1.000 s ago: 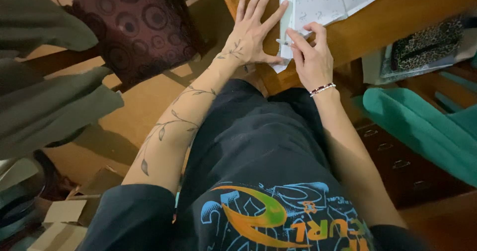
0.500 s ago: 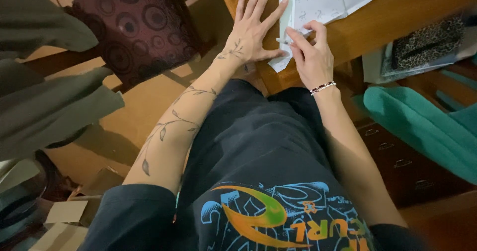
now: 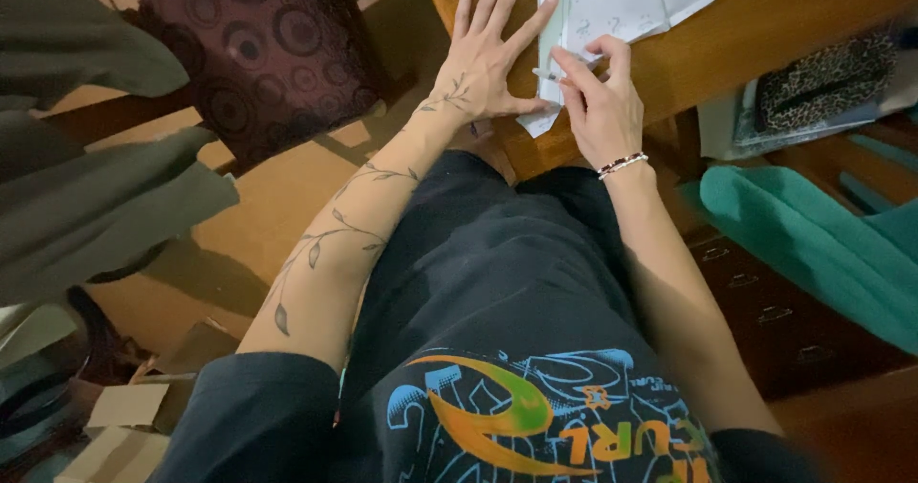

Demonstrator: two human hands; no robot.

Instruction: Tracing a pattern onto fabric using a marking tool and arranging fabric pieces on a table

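The left hand (image 3: 488, 62) lay flat and spread wide on the wooden surface (image 3: 765, 33), fingers fanned, its palm near the surface's front edge and its index finger and thumb resting against the left edge of a sheet of white paper (image 3: 631, 0) printed with small pale marks. The paper lay on the surface with its lower left corner folded or lifted just beside the thumb. The right hand (image 3: 602, 110) was curled narrow, fingertips pinched together on a thin light-coloured object at the paper's edge; it was too small and partly hidden to tell what it was. The right hand sat just beside the left, the two almost touching at the paper's lower corner. A beaded bracelet (image 3: 622, 164) circled the right wrist, and a leafy vine tattoo ran along the left forearm. Below the hands, the person wore a dark shirt (image 3: 497, 292) with an orange and blue print. To the left stood a chair with a dark red cushion patterned in circles (image 3: 258, 43), and grey-green cloth (image 3: 96, 206) hung near it. To the right, a teal fabric (image 3: 813, 244) draped over dark wooden drawers (image 3: 765, 320), and a leopard-patterned pouch (image 3: 822, 76) sat on a shelf under the surface. Cardboard pieces (image 3: 115, 416) lay on the floor at lower left.
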